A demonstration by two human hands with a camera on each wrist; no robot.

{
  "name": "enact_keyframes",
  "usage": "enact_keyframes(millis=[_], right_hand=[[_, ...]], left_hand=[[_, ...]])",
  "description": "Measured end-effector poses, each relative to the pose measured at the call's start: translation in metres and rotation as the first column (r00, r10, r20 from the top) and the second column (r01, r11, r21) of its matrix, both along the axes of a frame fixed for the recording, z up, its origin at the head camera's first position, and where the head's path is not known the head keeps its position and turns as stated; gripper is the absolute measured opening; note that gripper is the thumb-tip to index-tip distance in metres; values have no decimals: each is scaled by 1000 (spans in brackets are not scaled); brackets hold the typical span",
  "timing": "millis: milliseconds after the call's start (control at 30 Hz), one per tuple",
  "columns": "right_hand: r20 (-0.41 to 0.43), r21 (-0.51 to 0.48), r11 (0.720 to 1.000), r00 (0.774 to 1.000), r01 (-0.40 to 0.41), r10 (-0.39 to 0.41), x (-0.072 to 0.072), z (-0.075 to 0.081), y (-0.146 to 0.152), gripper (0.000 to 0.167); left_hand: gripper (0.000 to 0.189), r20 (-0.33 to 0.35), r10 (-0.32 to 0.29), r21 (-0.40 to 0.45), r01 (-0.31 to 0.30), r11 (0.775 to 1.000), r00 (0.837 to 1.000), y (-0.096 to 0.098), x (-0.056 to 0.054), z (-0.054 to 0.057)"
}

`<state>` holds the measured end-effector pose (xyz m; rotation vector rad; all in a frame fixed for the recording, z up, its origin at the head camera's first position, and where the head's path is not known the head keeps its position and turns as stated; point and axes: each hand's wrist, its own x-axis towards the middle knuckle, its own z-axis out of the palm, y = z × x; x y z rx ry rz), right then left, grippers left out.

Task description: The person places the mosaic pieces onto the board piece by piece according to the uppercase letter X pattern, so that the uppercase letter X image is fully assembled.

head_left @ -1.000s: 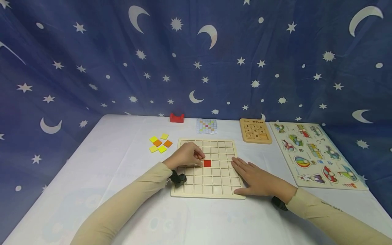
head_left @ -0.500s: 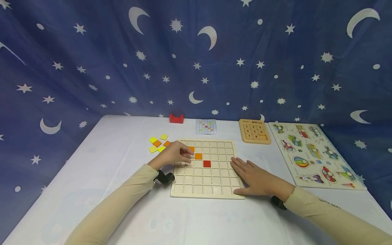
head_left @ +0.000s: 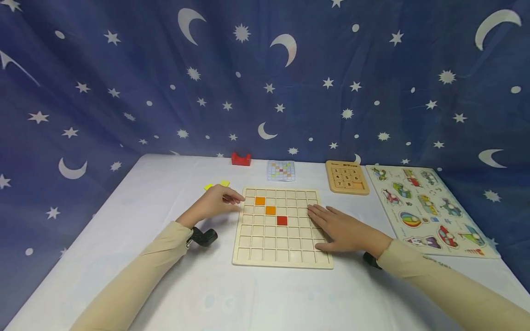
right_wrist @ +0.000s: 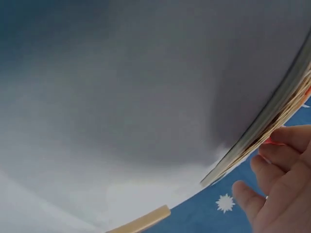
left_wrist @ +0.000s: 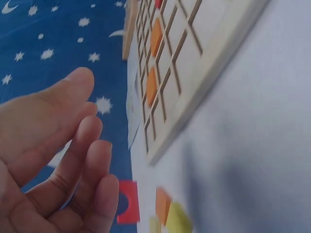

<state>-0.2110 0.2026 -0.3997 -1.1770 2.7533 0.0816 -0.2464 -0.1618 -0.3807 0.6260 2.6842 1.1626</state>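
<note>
A wooden grid board (head_left: 271, 242) lies flat on the table. Set in its cells along a diagonal are a red tile (head_left: 282, 220) and two orange tiles, one upper (head_left: 260, 201) and one lower (head_left: 270, 210). Just off the board's upper left edge is my left hand (head_left: 211, 203), fingers loosely bent and thumb apart, with nothing between them. It covers part of the loose tile pile; yellow tiles (head_left: 225, 183) show past it, and the left wrist view has a loose orange tile (left_wrist: 164, 205) below. My right hand (head_left: 341, 230) rests, fingers extended, on the board's right edge.
Behind the board lie a small colored pattern card (head_left: 281, 170) and a red notched block (head_left: 241, 159). A wooden number puzzle (head_left: 347, 178) sits at the back right, beside a large picture puzzle board (head_left: 426, 211). A starry blue cloth (head_left: 232, 59) hangs behind the table.
My left hand has withdrawn leftward from beside the red tile to the board's left edge, uncovering two orange tiles in cells. My right hand stays on the right edge with a slight shift.
</note>
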Motion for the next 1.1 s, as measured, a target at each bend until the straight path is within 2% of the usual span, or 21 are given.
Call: enact_keyframes(millis=[267, 467, 700, 933, 1100], right_hand=[[3, 8, 1000, 1000, 18, -18, -8, -2, 4, 93], [8, 6, 1000, 1000, 14, -14, -10, -5, 5, 92], [23, 14, 1000, 999, 22, -23, -11, -6, 5, 92], [29, 4, 1000, 999, 23, -24, -10, -7, 5, 92], [32, 3, 1000, 999, 24, -24, -11, -7, 6, 92]], left_hand=[[27, -28, 65, -16, -66, 998, 997, -31, 0, 4], [28, -53, 122, -50, -125, 991, 991, -51, -3, -2], [30, -92, 147, -80, -155, 985, 985, -67, -11, -9], [35, -53, 150, -89, -154, 984, 987, -73, -18, -12], [37, -4, 174, -123, -174, 977, 985, -76, -24, -20]])
